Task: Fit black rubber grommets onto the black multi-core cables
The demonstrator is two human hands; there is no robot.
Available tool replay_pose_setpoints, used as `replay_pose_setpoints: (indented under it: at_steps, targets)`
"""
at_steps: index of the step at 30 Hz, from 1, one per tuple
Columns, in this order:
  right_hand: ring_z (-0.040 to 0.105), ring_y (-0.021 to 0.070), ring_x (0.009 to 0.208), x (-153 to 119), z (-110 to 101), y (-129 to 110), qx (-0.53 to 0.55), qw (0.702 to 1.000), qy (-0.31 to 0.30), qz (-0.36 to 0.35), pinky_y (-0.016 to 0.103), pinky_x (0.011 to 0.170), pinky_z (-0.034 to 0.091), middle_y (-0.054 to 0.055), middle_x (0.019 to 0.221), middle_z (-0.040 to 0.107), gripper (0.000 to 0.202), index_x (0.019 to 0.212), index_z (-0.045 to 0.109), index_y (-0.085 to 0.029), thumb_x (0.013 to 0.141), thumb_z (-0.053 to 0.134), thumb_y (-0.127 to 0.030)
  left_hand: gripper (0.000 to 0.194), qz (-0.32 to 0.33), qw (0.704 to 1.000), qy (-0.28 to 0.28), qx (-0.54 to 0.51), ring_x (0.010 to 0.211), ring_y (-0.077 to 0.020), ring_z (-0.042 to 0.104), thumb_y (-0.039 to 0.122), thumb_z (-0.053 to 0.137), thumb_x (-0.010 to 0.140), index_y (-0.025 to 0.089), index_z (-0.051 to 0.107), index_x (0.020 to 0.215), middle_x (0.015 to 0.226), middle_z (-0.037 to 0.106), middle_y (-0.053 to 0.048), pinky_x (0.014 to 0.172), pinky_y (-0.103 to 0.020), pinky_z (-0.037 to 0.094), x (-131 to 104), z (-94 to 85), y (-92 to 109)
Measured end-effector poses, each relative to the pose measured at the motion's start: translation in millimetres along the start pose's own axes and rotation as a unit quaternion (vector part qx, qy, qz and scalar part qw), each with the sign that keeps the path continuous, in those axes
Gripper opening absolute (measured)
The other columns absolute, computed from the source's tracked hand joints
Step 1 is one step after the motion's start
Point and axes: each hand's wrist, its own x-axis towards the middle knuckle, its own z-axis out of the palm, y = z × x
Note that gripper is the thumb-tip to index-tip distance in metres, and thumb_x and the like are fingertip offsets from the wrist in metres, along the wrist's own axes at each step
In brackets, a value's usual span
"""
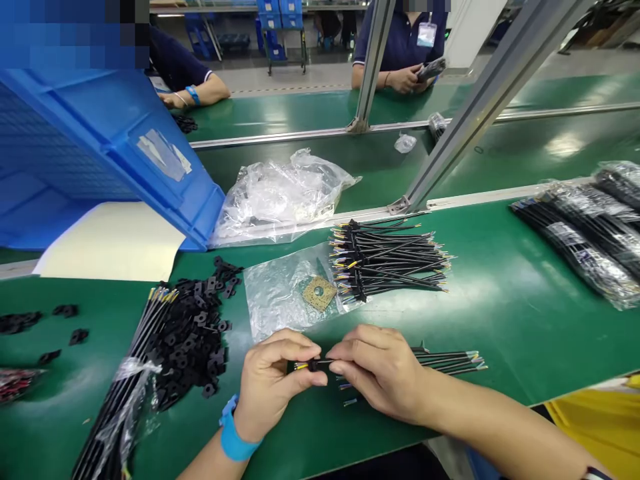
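Note:
Between thumb and fingers, my left hand [280,373] pinches a small black plastic clip [313,365] from which short yellow-tipped wire ends stick out to the left. My right hand [380,373] grips the thin black cable [324,361] that runs through the clip; most of its length is hidden by the hand. Under and beyond my right hand lie several loose black cables [455,361] with stripped ends. Farther back is a pile of cables [395,260] with black clips on their left ends. A heap of black clips [193,333] lies left of my left hand.
A tied cable bundle [127,380] lies at the left. Behind are a clear bag [285,193], a flat bag [270,293] with a tan square pad [319,293], a blue crate [165,153] and metal posts [450,113]. Wrapped bundles [590,233] lie right; two co-workers sit opposite.

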Motion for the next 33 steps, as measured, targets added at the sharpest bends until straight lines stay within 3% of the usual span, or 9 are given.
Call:
replay_pose_setpoints:
  at_steps: [5, 12, 20, 30, 33]
  targets:
    - [0.062, 0.0128, 0.065, 2, -2, 0, 0.09, 0.995, -0.027, 0.036, 0.023, 0.06, 0.052, 0.004, 0.079, 0.071, 0.02, 0.097, 0.07, -0.014, 0.107, 0.056, -0.025, 0.023, 0.052, 0.998, -0.041, 0.014, 0.065, -0.0158, 0.075, 0.029, 0.096, 0.067, 0.031, 0.086, 0.088, 0.076, 0.081, -0.003, 0.059, -0.022, 0.062, 2, -3.6, -3]
    - [0.062, 0.0122, 0.067, 3, -3, 0, 0.156, 0.982, -0.069, 0.08, 0.021, 0.062, 0.05, 0.004, 0.078, 0.07, 0.021, 0.096, 0.072, -0.015, 0.107, 0.056, -0.026, 0.026, 0.053, 0.995, -0.078, 0.012, 0.068, -0.0163, 0.077, 0.029, 0.095, 0.069, 0.033, 0.086, 0.093, 0.08, 0.081, -0.003, 0.061, -0.022, 0.063, 3, -4.0, -2]
    - [0.057, 0.0103, 0.062, 2, -3, 0, 0.199, 0.963, -0.12, 0.136, 0.021, 0.059, 0.045, 0.0, 0.073, 0.061, 0.033, 0.087, 0.072, -0.016, 0.108, 0.055, -0.035, 0.015, 0.05, 0.992, -0.111, 0.024, 0.067, -0.0155, 0.075, 0.033, 0.091, 0.075, 0.031, 0.087, 0.09, 0.081, 0.078, -0.005, 0.059, -0.022, 0.063, 2, -1.1, -1]
    - [0.06, 0.0107, 0.064, 5, -4, 3, 0.178, 0.971, -0.122, 0.104, 0.02, 0.06, 0.048, 0.001, 0.071, 0.065, 0.037, 0.088, 0.073, -0.017, 0.11, 0.051, -0.036, 0.016, 0.057, 0.992, -0.105, 0.029, 0.07, -0.0171, 0.077, 0.034, 0.089, 0.077, 0.031, 0.086, 0.093, 0.084, 0.078, -0.006, 0.063, -0.025, 0.064, 0, 2.8, -10]
    - [0.064, 0.0118, 0.067, 5, -9, 4, 0.113, 0.989, -0.079, 0.058, 0.02, 0.062, 0.052, 0.003, 0.076, 0.069, 0.032, 0.094, 0.072, -0.017, 0.11, 0.051, -0.035, 0.036, 0.089, 0.986, -0.117, 0.084, 0.088, -0.0234, 0.079, 0.05, 0.089, 0.072, 0.032, 0.085, 0.104, 0.103, 0.08, -0.009, 0.078, -0.034, 0.067, 4, -12.1, -5]
